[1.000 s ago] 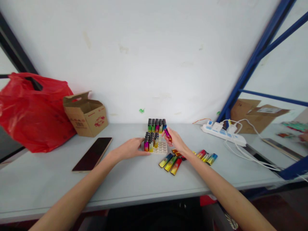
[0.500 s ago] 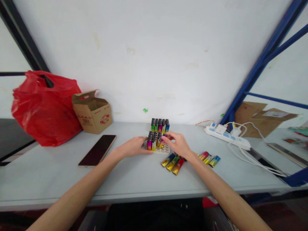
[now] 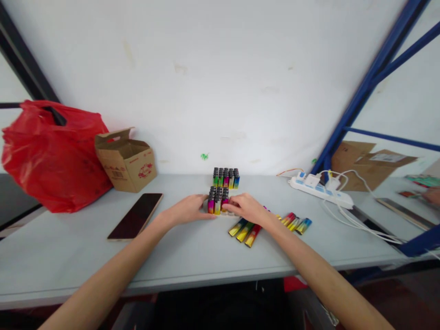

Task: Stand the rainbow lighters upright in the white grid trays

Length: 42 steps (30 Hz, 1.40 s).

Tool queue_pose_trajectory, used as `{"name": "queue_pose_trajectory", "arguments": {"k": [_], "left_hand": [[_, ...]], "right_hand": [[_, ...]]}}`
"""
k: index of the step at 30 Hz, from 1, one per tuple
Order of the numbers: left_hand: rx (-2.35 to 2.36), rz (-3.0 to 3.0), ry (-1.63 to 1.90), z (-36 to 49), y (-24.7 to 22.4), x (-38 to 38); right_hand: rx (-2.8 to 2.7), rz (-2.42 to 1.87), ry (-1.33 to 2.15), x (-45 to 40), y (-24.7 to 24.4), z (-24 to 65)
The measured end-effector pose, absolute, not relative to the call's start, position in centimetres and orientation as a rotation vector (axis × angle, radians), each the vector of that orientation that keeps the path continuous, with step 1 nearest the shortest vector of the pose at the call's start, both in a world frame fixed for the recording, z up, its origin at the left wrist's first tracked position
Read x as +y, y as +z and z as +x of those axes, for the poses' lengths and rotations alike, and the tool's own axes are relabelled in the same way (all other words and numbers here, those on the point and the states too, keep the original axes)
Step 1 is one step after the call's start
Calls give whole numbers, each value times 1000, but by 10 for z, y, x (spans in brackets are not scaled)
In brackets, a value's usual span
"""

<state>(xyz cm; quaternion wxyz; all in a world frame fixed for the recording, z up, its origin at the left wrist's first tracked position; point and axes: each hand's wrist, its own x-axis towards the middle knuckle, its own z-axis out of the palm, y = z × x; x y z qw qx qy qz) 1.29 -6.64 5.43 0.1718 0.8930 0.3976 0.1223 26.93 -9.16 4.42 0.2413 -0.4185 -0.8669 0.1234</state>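
Upright lighters (image 3: 217, 206) with black tops stand in rows in a pale, holed tray (image 3: 231, 214), which is mostly hidden by them and by my fingers. At its left side my left hand (image 3: 191, 210) grips the tray, thumb along the front edge. My right hand (image 3: 245, 207) has its fingers closed on a magenta and yellow lighter (image 3: 225, 204), upright at the right of the filled rows. Behind stands a second block of upright lighters (image 3: 226, 178). Several loose lighters (image 3: 244, 231) lie beneath and beside my right wrist, with more lighters (image 3: 296, 223) farther right.
A phone (image 3: 135, 216) lies at left, before an open cardboard box (image 3: 129, 165) and a red plastic bag (image 3: 57, 156). To the right are a power strip (image 3: 320, 191) with white cables and a blue frame post (image 3: 364, 87). Another person's hand (image 3: 433, 195) shows at the right edge.
My right hand has moved slightly left and lower, and the lighter in it went from tilted to upright against the row. My left hand stays at the tray. The whole view has shifted slightly.
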Motion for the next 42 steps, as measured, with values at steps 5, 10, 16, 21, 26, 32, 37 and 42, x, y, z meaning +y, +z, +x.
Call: {"name": "queue_pose_trajectory", "arguments": {"k": [5, 10, 16, 21, 26, 32, 37, 42], "left_hand": [[1136, 2529, 336, 13, 55, -66], [1150, 2509, 340, 13, 54, -66], [1130, 2515, 345, 12, 51, -64], [1111, 2525, 370, 12, 50, -62], [1122, 2537, 351, 11, 50, -62], [1163, 2545, 337, 11, 51, -63], [1160, 2535, 342, 12, 51, -63], [1162, 2531, 336, 12, 51, -63]], "right_hand": [[-2364, -1140, 325, -91, 51, 292], [-2394, -1175, 340, -84, 56, 316], [-2327, -1103, 181, -114, 67, 307], [-2344, -1328, 85, -177, 49, 290], [-2366, -1614, 106, -204, 29, 287], [-2341, -1643, 40, -206, 23, 280], [-2320, -1628, 4, -213, 22, 277], [-2342, -1662, -8, -215, 18, 284]]}}
